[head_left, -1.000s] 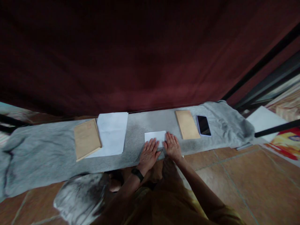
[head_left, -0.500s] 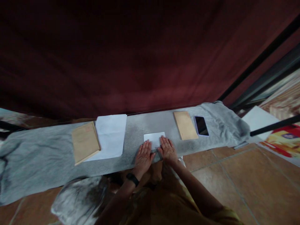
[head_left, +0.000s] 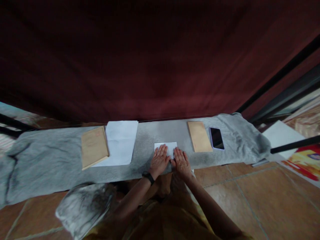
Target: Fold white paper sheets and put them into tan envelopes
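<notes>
A small folded white paper (head_left: pixel 167 146) lies on a long grey cloth (head_left: pixel 50 163) spread over the tiled floor. My left hand (head_left: pixel 159 160), with a black band on the wrist, lies flat with fingers stretched out on the paper's near left part. Beside it, my right hand (head_left: pixel 181 163) also lies flat and open on the paper's near right part. The two hands almost touch and cover the paper's near edge.
On the cloth to the left lie a tan envelope (head_left: pixel 94 146) and a white sheet (head_left: pixel 120 142). To the right lie another tan envelope (head_left: pixel 199 136) and a dark phone (head_left: pixel 216 138). A dark red curtain (head_left: pixel 150 60) hangs behind. White paper (head_left: pixel 281 133) lies far right.
Both hands have slid closer together over the white paper, the left one moving further onto it. The view has shifted slightly.
</notes>
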The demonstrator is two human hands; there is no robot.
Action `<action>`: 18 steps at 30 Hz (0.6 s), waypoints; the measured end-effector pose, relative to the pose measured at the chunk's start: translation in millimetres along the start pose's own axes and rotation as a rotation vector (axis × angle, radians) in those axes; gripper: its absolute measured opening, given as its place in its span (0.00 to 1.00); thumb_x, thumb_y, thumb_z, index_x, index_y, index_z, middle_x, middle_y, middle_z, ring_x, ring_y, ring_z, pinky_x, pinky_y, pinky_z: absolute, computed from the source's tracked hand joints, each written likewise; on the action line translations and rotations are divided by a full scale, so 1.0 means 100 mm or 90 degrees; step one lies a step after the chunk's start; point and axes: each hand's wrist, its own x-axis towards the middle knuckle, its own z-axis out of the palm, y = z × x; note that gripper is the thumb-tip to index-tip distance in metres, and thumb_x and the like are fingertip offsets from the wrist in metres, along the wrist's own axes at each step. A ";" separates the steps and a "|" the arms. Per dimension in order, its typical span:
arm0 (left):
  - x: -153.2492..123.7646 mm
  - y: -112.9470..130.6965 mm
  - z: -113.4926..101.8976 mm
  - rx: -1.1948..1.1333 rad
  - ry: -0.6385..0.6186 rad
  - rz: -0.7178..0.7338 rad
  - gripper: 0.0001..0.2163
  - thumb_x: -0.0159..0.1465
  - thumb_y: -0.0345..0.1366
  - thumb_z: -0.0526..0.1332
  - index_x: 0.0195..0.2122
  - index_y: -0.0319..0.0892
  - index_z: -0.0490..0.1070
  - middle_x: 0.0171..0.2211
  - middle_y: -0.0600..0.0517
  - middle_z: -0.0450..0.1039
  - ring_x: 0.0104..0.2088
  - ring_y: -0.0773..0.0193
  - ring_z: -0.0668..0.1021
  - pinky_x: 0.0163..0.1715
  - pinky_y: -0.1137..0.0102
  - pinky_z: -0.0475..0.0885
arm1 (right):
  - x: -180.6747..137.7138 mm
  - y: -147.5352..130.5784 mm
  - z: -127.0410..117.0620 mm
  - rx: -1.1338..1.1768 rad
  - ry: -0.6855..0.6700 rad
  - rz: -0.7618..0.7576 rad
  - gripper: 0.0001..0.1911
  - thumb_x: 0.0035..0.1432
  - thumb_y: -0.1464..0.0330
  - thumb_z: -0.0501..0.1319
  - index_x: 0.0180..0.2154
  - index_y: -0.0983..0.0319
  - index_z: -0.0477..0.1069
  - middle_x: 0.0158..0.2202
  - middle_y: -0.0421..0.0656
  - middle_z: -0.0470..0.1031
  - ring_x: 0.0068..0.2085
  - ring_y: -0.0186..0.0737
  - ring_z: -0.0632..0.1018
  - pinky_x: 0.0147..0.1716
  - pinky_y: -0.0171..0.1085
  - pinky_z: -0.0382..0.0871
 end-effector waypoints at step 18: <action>0.68 -0.39 -0.41 -0.049 -0.119 -0.099 0.13 0.61 0.33 0.60 0.48 0.42 0.72 0.50 0.45 0.74 0.52 0.55 0.74 0.53 0.61 0.67 | 0.02 -0.04 -0.06 0.027 -0.006 0.016 0.31 0.71 0.60 0.49 0.70 0.65 0.48 0.68 0.54 0.59 0.67 0.49 0.63 0.65 0.52 0.53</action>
